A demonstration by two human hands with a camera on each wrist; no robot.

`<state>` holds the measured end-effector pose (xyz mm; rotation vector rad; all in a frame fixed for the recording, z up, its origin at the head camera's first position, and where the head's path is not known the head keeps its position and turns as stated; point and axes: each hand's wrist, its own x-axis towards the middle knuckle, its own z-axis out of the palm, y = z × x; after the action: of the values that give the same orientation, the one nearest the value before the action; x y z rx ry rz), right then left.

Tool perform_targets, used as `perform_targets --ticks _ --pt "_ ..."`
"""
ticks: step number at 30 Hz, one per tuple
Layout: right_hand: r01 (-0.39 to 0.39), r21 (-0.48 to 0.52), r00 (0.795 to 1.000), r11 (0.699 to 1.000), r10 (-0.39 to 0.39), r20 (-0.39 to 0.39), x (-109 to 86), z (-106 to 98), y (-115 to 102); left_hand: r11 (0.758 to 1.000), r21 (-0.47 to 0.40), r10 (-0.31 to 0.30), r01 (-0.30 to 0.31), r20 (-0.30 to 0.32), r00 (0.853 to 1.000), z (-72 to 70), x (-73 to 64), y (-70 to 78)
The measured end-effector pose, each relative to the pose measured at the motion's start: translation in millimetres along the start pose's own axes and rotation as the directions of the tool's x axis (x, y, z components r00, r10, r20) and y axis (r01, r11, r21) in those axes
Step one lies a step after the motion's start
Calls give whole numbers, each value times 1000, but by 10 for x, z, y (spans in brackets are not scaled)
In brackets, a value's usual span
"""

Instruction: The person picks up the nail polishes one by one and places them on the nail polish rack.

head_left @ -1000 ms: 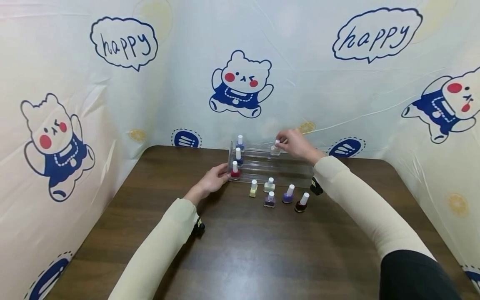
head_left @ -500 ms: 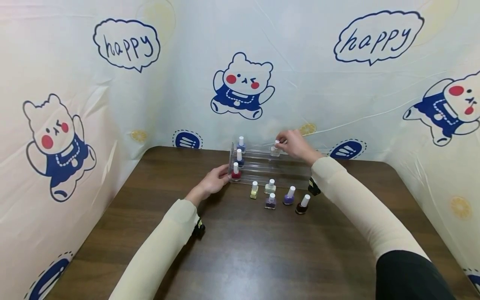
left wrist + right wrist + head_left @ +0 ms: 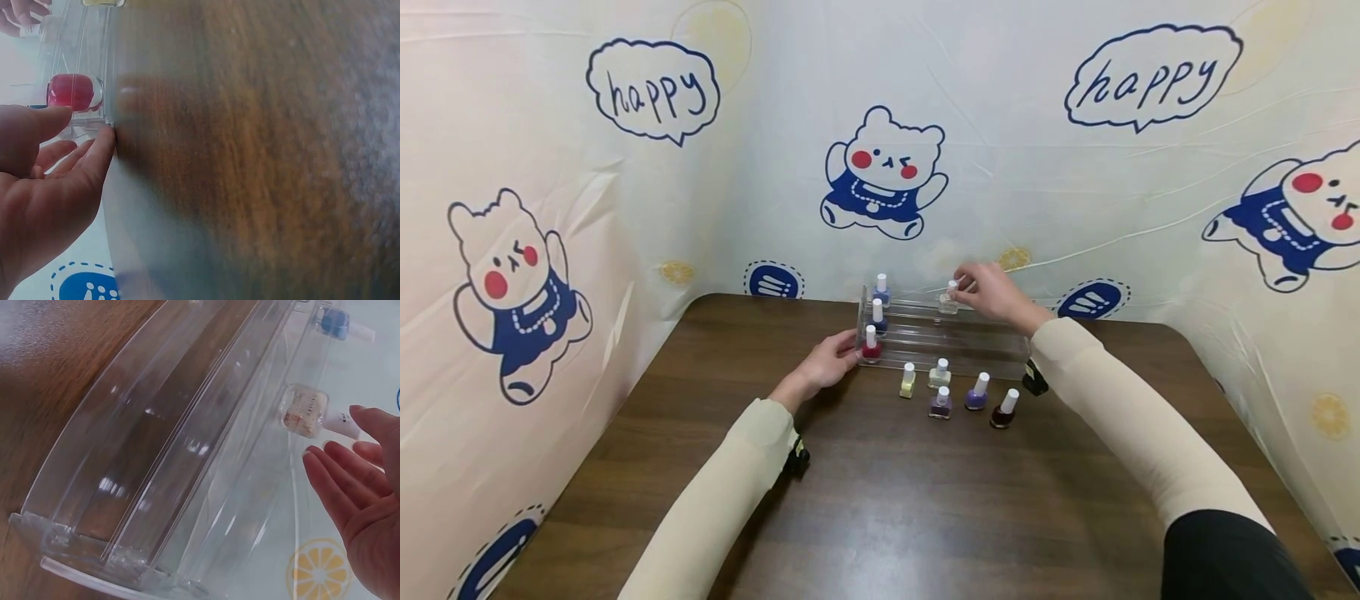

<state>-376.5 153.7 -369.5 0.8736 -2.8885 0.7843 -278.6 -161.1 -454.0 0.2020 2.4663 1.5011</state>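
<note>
**Clear bottle (image 3: 948, 306) seems placed**

It stands on the rack (image 3: 958, 332), just left of the right hand (image 3: 992, 292), whose fingers are parted; the left hand (image 3: 826, 360) grips the rack's end. Next likely: draw away without tipping it.

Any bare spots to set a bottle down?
Bare: table between the sleeves, nearer the camera than the dark bottle; rack middle and front tiers, right of the navy bottle and red bottle. Crowded: rack's left end, beside the left hand, and just before the rack, five bottles.
</note>
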Motion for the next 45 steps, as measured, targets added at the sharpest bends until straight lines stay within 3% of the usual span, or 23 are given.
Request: perform_targets --ticks 19,45 --pt "9 30 1000 1000 -9 -6 -426 -227 118 1000 26 -2 2 -5 1000 -16 50 -22" --pt "19 -2 999 1000 -19 -43 -1012 -333 237 1000 23 16 -16 9 1000 -2 65 -2"
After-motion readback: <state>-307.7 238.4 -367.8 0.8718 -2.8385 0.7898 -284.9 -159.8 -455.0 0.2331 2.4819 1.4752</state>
